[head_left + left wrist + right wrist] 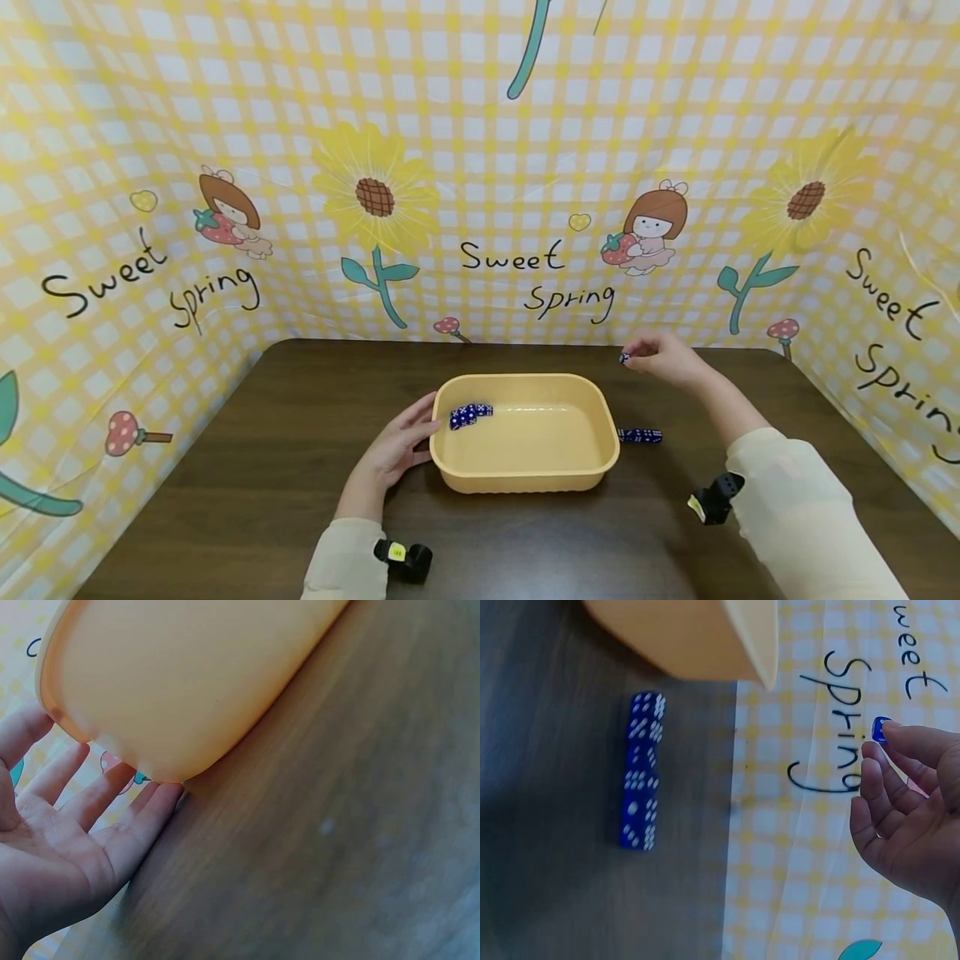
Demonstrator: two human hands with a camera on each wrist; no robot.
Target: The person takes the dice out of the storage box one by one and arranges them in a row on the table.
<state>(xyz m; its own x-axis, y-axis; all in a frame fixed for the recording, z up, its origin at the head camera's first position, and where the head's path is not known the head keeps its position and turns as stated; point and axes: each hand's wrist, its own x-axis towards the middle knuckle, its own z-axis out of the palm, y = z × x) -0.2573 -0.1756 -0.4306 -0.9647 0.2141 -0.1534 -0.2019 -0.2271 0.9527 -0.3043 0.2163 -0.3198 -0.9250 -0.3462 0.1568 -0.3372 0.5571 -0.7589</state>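
A yellow plastic tub (pixel 525 482) stands on the table, with several blue dice (pixel 468 415) clustered inside at its left end. My left hand (pixel 401 442) rests against the tub's left end; in the left wrist view its fingers (pixel 105 795) are extended, fingertips at the tub's outer wall. Up behind the tub's right side, my right hand (pixel 663 358) pinches one blue die (pixel 881 730) with white dots between thumb and fingertips. Below that hand, a straight row of blue dice (pixel 640 772) lies on the table beside the tub's right end.
The dark brown wooden table (pixel 300 417) meets a yellow checked cloth (pixel 495 167) hanging at the back and sides. Each wrist wears a black camera, the left camera (pixel 408 560) low in front of the tub, the right camera (pixel 716 498) over the table's right part.
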